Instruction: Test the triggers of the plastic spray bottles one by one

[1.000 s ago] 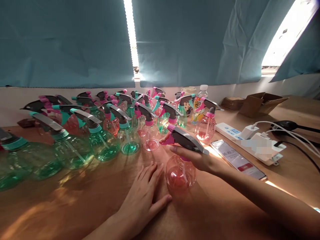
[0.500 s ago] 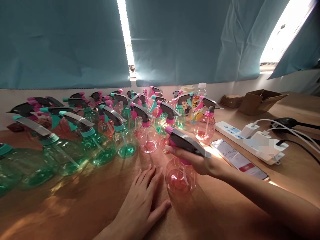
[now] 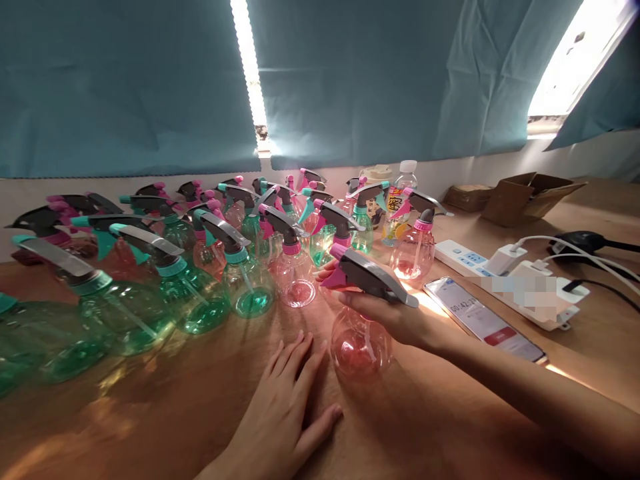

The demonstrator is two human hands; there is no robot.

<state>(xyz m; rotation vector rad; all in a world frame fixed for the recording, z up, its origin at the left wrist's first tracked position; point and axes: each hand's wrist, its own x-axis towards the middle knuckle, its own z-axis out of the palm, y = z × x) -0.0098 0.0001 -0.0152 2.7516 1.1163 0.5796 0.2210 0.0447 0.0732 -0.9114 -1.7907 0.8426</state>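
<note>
My right hand point(image 3: 387, 313) is around the neck of a pink spray bottle point(image 3: 361, 350), just under its black, grey and pink trigger head. Some of those fingertips show past the pink trigger; the palm side is hidden. The bottle stands roughly upright over the brown tabletop point(image 3: 165, 413). Flat on the table to its left lies my left hand point(image 3: 287, 397), empty, with fingers and thumb apart. Beyond it are another pink spray bottle point(image 3: 296, 280) and a green spray bottle point(image 3: 247, 287).
Several more green and pink spray bottles point(image 3: 123, 310) crowd the left and back. To the right lie a phone point(image 3: 485, 320) showing a timer and a white power strip point(image 3: 463, 259) with plugs and cables. An open cardboard box point(image 3: 515, 200) stands behind them.
The fingers of my right hand have shifted at the bottle's neck, and more fingertips show past the trigger. The trigger head sits slightly lower and further left. My left hand stays nearly still.
</note>
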